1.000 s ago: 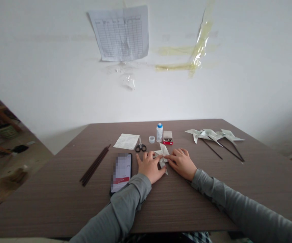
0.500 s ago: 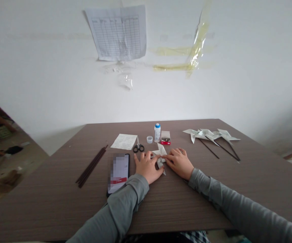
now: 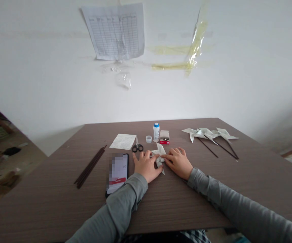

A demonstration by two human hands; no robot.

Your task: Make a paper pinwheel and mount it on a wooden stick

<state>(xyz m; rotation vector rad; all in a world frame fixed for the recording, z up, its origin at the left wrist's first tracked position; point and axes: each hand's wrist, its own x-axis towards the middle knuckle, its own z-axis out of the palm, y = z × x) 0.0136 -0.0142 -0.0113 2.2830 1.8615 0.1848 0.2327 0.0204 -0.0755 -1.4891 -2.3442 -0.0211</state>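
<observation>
- A person's two bare hands, in grey sleeves, meet over a white four-bladed paper pinwheel [image 3: 160, 149], which lies on a dark brown wood-grain table [image 3: 186, 206].
- The left hand [image 3: 147, 166] is spread open, palm down, its fingers and thumb resting across the pinwheel's left and near blades.
- The right hand [image 3: 180, 163] has its fingers bent and its index fingertip at the pinwheel's centre; whether it pinches anything there, I cannot tell.
- Just beyond the left hand are black-handled scissors [image 3: 137, 147], their blades beside a flat whitish paper sheet [image 3: 122, 141].
- Left of that hand lies a black phone [image 3: 117, 173] with a lit screen, partly blurred; farther left is a bundle of thin dark brown sticks [image 3: 90, 166].
- Straight beyond the pinwheel stand a small translucent cup [image 3: 148, 139], a white bottle with a blue cap [image 3: 156, 133] and an open red box [image 3: 164, 139] of small shiny pieces.
- Well to the right of the right hand, and farther off, overlapping white paper pinwheels on dark sticks [image 3: 203, 133] lie together.
</observation>
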